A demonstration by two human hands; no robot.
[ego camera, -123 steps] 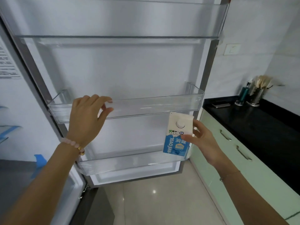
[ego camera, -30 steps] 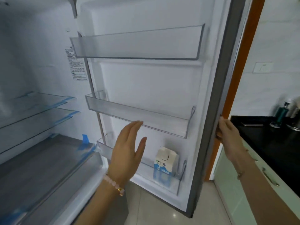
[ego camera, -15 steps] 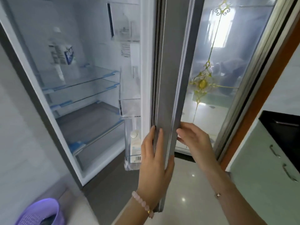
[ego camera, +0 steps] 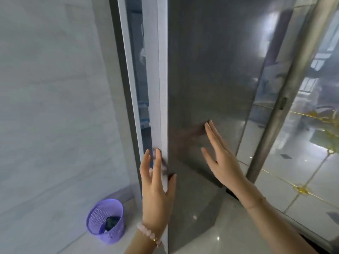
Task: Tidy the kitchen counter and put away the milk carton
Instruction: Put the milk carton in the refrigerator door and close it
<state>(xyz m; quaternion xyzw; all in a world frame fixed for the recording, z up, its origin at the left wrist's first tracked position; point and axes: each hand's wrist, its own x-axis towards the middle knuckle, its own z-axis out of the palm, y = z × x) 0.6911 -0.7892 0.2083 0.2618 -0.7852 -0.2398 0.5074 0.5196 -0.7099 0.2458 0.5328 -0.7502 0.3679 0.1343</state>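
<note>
Door (ego camera: 211, 70) of the refrigerator is nearly shut; a narrow gap is left beside the left hand (ego camera: 156, 191). The right hand (ego camera: 222, 158) is laid flat on the door face, fingers extended together. The left hand is spread, its fingers curled round the door edge. The milk carton cannot be seen; it is presumed inside. Fingers could be pinched if the edge is not released.

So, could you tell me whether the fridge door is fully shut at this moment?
No, a narrow gap shows between the fridge door and the cabinet frame, with the lit interior visible through it.
</note>
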